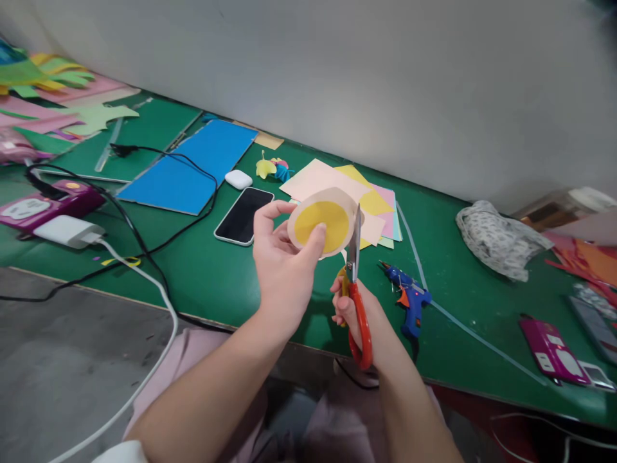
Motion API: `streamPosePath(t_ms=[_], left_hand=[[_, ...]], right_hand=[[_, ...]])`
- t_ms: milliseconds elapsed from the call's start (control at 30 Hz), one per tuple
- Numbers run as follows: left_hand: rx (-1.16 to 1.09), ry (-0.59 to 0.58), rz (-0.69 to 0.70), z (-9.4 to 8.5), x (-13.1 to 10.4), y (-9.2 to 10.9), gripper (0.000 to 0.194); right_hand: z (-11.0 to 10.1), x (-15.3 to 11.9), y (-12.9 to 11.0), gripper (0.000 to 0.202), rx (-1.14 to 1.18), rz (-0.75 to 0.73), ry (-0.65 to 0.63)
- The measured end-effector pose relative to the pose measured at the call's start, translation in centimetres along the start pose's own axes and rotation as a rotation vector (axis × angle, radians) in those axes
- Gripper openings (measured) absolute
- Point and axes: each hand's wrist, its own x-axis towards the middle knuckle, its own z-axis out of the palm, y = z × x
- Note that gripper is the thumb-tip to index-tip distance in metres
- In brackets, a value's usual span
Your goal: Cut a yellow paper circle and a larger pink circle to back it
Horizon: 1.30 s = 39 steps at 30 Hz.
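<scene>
My left hand [286, 270] pinches a round paper piece, a yellow disc [332, 218] lying on a larger pale pink paper [322, 196], with the thumb pressed on the yellow. In my right hand [359, 312] is a pair of scissors [355, 257] with one red and one yellow handle. The blades point up along the right edge of the pale paper. Both hands are above the green table, in front of a loose stack of coloured paper sheets [321, 177]. A blue glue gun [409, 299] lies to the right of my right hand.
A phone [243, 217], a white earbud case [238, 179] and small paper flowers [272, 168] lie left of the stack. A blue board [193, 167], cables and a purple power strip [53, 204] are farther left. Another purple strip [554, 350] and a patterned cloth [499, 238] are right.
</scene>
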Motion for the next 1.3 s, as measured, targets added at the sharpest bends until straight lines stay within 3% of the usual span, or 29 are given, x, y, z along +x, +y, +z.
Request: streamPosePath(t_ms=[500,900,1300], left_hand=[[0.017,-0.013,0.003,-0.5,0.5,0.0,0.041],[0.053,-0.061,-0.026,-0.9,0.9,0.5,0.041],[0.116,-0.106,-0.033,-1.3,1.7,0.9,0.042]], right_hand=[[-0.5,-0.1,-0.4,0.064,-0.105,0.052,-0.007],[-1.1,-0.1,0.2,0.056,-0.160,0.005,-0.023],[-1.6,-0.7,-1.6,0.059,-0.177,0.046,-0.058]])
